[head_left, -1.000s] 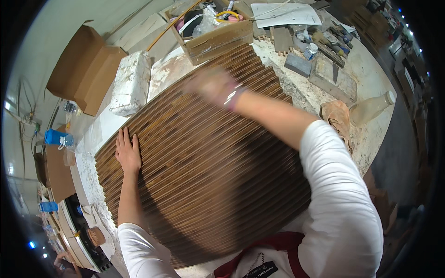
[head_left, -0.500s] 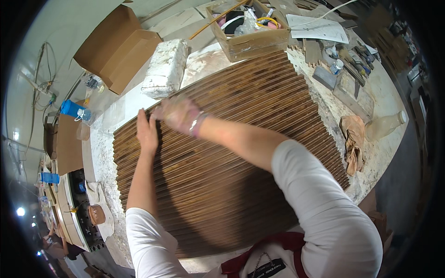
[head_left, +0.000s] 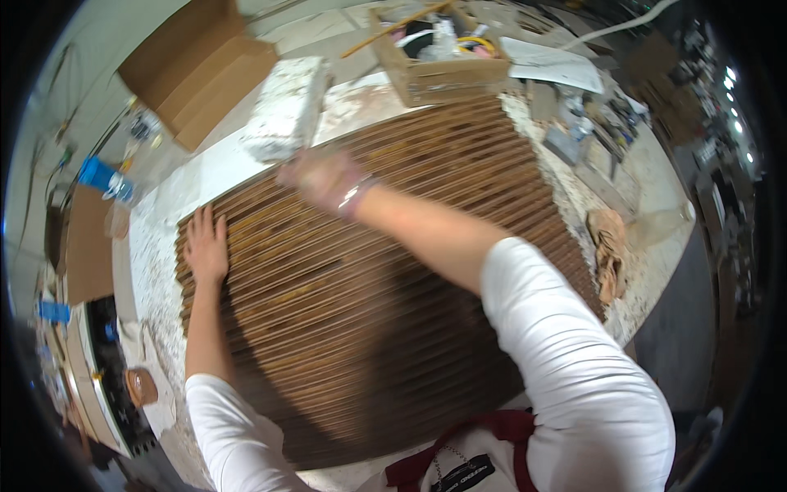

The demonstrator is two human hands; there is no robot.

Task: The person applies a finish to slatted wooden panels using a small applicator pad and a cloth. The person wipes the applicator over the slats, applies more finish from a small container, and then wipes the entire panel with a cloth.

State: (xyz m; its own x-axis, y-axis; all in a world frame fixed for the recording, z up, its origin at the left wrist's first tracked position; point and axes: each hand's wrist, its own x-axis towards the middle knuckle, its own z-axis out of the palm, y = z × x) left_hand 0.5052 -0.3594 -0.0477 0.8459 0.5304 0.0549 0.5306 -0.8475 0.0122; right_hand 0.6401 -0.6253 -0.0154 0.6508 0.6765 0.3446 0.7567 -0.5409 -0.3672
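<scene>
A large panel of many narrow brown wooden strips (head_left: 393,271) lies flat across the table, its side ends stepped like teeth. My left hand (head_left: 206,246) is bare and rests on the strips near the far left corner, palm down with its fingers spread. My right hand (head_left: 324,176), in a stained pinkish glove, is over the far edge of the strips. It is smeared by motion, and whether it holds anything cannot be made out. Just beyond it stands a white, plaster-smeared block (head_left: 287,107).
A brown cardboard box (head_left: 197,70) lies open at the far left, with a blue cup (head_left: 98,174) nearby. A carton of odds and ends (head_left: 447,78) stands behind the panel. On the right are grey blocks (head_left: 602,184), a crumpled tan cloth (head_left: 607,254) and a translucent bottle (head_left: 660,225).
My left hand has moved left, away from my right hand, and its fingers have spread on the strips. My right hand stays near the far edge. The view has shifted slightly.
</scene>
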